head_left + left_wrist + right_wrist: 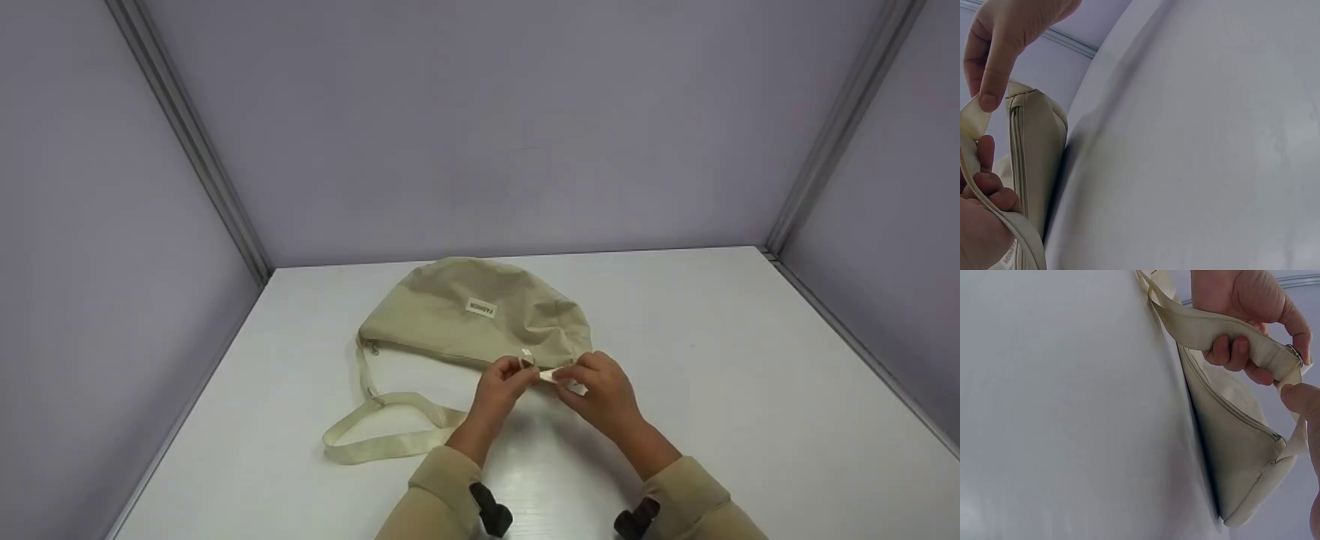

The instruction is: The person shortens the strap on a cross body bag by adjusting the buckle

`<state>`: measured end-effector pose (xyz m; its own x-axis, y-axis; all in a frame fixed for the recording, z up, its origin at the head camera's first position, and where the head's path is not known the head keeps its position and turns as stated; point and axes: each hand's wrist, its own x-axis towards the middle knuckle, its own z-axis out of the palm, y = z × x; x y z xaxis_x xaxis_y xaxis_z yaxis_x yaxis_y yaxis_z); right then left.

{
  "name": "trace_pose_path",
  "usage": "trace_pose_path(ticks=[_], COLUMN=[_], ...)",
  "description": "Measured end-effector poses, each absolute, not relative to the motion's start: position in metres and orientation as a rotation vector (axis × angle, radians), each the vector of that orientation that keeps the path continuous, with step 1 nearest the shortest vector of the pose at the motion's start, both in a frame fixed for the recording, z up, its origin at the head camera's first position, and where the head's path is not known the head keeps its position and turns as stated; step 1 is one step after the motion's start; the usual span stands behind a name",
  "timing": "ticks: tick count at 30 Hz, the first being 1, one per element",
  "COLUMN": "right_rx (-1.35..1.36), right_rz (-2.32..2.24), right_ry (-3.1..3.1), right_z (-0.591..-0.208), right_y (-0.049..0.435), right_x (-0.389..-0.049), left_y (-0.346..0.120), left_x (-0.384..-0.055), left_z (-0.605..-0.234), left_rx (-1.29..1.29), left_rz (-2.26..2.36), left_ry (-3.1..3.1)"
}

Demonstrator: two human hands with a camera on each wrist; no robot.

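Note:
A beige fabric bag [450, 307] with a "FASHION" label lies on the table, its zipper side facing me. Its long flat strap [1207, 326] comes off both ends. At the bag's right end, my left hand [504, 388] pinches the strap beside a small metal buckle [1296, 354]; the strap also runs across its fingers in the right wrist view. Just to the right, my right hand [604, 394] pinches the strap between thumb and fingers. The left wrist view has the right hand [1013, 39] above the left hand [985, 225], with the strap stretched between them.
The rest of the strap [390, 448] loops over the white table [750, 390] left of my forearms. Pale panels [510, 135] with grey metal frames stand behind and at both sides. Black wrist mounts [491, 511] sit at my sleeves.

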<state>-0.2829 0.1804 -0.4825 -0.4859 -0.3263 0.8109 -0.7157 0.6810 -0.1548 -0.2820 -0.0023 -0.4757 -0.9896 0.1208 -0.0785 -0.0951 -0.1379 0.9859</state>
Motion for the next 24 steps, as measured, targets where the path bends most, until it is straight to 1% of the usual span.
trace_pose_path(ticks=[6, 14, 24], right_rx=[0.766, 0.747, 0.747], right_rz=[0.630, 0.600, 0.635], right_ry=[-2.094, -2.062, -2.002], right_z=[-0.4840, -0.4836, -0.4811], right_y=[0.1872, 0.1850, 0.1808], right_x=[-0.2831, -0.2833, -0.2847], left_y=[-0.0034, -0.0043, -0.0041], left_x=[-0.2843, -0.2824, -0.2820], left_z=[-0.4777, -0.4751, -0.4806], left_rx=[0.002, -0.024, 0.079], left_rz=[2.266, 2.268, 2.311], left_ry=[1.983, 1.961, 1.837])
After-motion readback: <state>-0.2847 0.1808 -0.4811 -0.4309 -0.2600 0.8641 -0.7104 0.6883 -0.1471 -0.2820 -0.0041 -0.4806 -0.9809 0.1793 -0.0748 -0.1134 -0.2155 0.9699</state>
